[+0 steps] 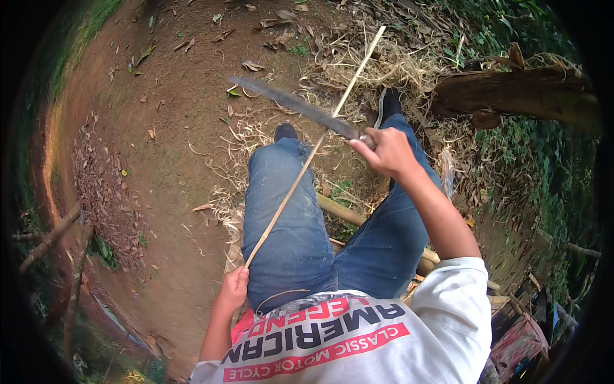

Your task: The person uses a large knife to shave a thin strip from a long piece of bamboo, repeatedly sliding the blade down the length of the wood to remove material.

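My left hand (234, 288), low beside my left thigh, is closed around the near end of a long thin bamboo strip (289, 193). The strip slants up and away over my left leg, its pale far end above a heap of shavings. In my right hand (385, 152), out past my right knee, is the handle of a machete (297, 105). Its long grey blade points to the far left and crosses the strip about midway. Whether blade and strip touch, I cannot tell. The blade's tip is slightly blurred.
Curled pale shavings (384, 67) lie around my feet and at the far side. A thick brown log (511, 96) lies at the far right. A bamboo pole (342, 210) runs beneath my legs. Bare brown soil (166, 160) spreads to the left, with sticks (57, 237) at the left rim.
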The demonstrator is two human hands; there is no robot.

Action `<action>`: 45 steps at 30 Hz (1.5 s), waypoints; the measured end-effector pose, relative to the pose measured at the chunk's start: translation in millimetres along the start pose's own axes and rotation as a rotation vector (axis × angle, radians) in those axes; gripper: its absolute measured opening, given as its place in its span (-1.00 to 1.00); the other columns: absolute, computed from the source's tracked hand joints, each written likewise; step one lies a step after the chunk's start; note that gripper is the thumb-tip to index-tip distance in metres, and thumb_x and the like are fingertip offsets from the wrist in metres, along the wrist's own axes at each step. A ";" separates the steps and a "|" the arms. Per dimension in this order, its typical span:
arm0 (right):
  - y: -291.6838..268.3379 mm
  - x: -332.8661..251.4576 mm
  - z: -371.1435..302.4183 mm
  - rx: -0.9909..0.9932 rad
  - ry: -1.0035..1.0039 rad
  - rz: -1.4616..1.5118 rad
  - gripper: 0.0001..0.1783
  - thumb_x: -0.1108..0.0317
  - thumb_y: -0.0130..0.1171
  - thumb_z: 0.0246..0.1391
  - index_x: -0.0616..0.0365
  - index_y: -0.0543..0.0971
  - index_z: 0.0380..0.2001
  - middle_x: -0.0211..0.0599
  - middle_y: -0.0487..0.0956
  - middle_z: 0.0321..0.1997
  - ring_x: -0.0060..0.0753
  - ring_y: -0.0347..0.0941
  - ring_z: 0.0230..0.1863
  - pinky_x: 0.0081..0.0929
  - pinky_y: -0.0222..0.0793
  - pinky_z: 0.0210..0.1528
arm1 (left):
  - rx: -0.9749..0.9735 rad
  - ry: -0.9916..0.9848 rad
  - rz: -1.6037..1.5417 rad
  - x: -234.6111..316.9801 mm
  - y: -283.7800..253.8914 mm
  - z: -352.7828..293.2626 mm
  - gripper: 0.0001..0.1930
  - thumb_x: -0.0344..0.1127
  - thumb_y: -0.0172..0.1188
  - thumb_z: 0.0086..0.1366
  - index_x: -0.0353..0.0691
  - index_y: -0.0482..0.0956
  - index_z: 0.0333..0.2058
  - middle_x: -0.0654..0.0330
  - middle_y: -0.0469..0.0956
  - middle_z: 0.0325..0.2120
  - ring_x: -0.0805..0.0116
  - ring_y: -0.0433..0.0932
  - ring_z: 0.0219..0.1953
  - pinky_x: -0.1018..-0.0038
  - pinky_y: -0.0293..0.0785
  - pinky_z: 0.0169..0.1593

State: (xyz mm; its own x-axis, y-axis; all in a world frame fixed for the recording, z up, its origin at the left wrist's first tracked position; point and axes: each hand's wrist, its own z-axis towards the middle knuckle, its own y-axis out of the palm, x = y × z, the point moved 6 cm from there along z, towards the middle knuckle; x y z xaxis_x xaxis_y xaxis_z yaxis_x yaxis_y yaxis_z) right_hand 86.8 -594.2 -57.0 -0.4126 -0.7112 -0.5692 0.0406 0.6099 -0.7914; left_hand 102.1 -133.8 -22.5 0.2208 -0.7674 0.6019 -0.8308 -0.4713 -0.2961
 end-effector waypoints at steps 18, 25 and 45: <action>-20.5 56.4 24.1 0.062 0.213 -0.067 -0.28 -0.33 -0.03 0.10 0.19 0.60 -0.59 -0.04 0.52 -0.67 0.05 0.53 -0.53 -0.10 0.44 -0.39 | 0.025 0.042 -0.006 10.3 3.5 -2.3 -0.58 -0.12 -0.13 0.48 -0.24 0.26 -0.56 0.41 0.16 -0.70 0.61 0.10 -0.63 0.53 0.04 -0.58; -9.9 34.3 21.0 0.033 0.040 -0.094 -0.31 -0.34 -0.03 0.10 0.10 0.59 -0.62 -0.17 0.52 -0.71 -0.11 0.53 -0.58 -0.21 0.44 -0.46 | 0.025 0.043 -0.021 -4.8 1.6 -7.1 -0.58 -0.13 -0.13 0.48 -0.22 0.25 -0.57 0.42 0.16 -0.71 0.62 0.10 -0.63 0.55 0.04 -0.57; -32.5 52.2 21.0 0.280 -0.045 -0.148 -0.38 -0.31 0.03 0.09 0.04 0.58 -0.64 -0.23 0.53 -0.72 -0.21 0.49 -0.68 -0.25 0.42 -0.53 | 0.020 0.027 -0.013 6.8 1.4 -0.6 -0.59 -0.14 -0.13 0.47 -0.23 0.29 -0.56 0.42 0.18 -0.70 0.61 0.12 -0.63 0.53 0.06 -0.56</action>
State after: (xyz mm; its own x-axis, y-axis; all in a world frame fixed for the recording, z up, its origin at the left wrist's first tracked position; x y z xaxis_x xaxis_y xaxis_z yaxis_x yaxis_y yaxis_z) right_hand 83.1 -658.5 -65.7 -0.3920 -0.8035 -0.4480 0.2349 0.3834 -0.8932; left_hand 102.1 -139.3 -18.4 0.2175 -0.7493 0.6255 -0.8174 -0.4901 -0.3029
